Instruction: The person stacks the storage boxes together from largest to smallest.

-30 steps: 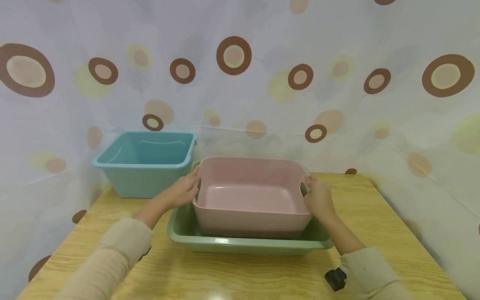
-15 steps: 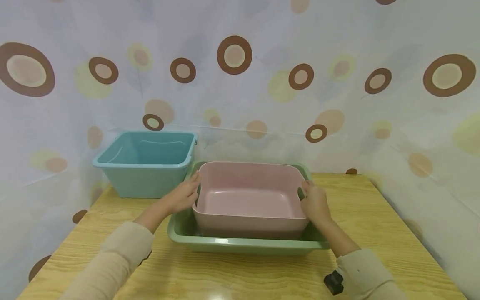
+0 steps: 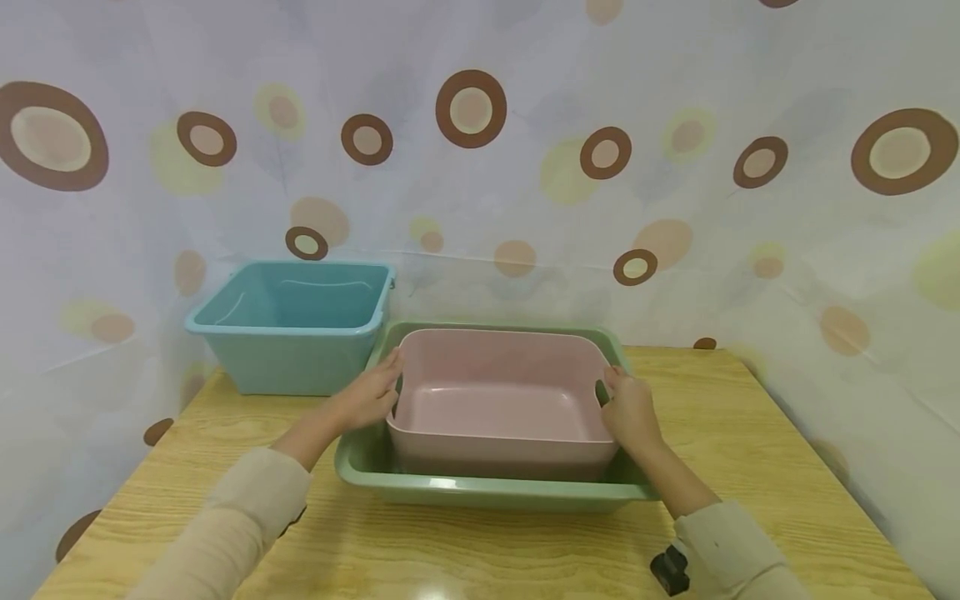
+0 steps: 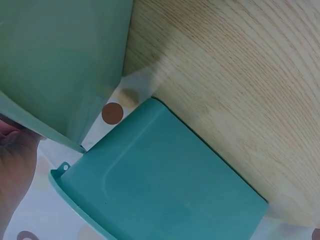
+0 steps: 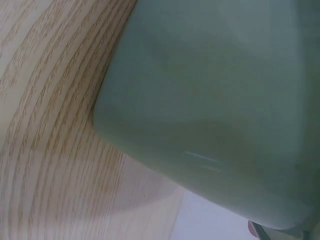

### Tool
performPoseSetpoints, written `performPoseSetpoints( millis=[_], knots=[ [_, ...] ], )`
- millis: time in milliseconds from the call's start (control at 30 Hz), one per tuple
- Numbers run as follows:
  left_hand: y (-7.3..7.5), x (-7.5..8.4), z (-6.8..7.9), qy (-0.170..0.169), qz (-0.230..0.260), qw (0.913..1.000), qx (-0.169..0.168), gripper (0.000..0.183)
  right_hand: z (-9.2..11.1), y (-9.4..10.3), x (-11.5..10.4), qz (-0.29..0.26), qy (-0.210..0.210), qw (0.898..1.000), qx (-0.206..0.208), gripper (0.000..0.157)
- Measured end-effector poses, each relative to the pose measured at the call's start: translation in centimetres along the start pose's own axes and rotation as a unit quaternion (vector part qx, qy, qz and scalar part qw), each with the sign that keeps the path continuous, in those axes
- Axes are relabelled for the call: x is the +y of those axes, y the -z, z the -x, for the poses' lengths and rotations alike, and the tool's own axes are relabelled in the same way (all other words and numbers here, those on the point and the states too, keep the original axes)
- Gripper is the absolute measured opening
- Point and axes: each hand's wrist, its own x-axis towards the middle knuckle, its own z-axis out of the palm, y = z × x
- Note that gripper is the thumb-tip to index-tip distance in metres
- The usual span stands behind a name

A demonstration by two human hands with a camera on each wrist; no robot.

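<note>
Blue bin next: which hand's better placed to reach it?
Likely left: the left hand is at the side of the pink tub nearest the blue bin. The right hand is at the opposite side, farther off. Left would have to let go first.

sleeves (image 3: pixel 206 542): beige | cuffs (image 3: pixel 258 490): beige, wide | black block (image 3: pixel 670 571): right cuff

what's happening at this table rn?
A person has both hands on a pink bin: the left hand holds its left end, the right hand its right end, by the handle openings. The bin is inside a larger green tub on the wooden table; whether it rests on the tub's bottom can't be seen. A blue bin stands farther back, on the person's left. The pink and blue bins look empty.
</note>
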Motion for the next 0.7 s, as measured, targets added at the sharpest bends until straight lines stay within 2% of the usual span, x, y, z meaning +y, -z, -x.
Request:
performPoseSetpoints(
  millis=[133, 700],
  knots=[
    [-0.1, -0.05, 0.05, -0.003, 0.0, 1.0, 0.002, 0.053, 0.0, 0.05, -0.02, -0.002, -0.014, 1.0, -0.015, 0.05],
    [-0.67, -0.61, 0.11, -0.019, 0.0, 0.9997, 0.012, 0.053, 0.39, -0.6, -0.08, 0.004, 0.008, 1.0, 0.01, 0.045]
  ],
)
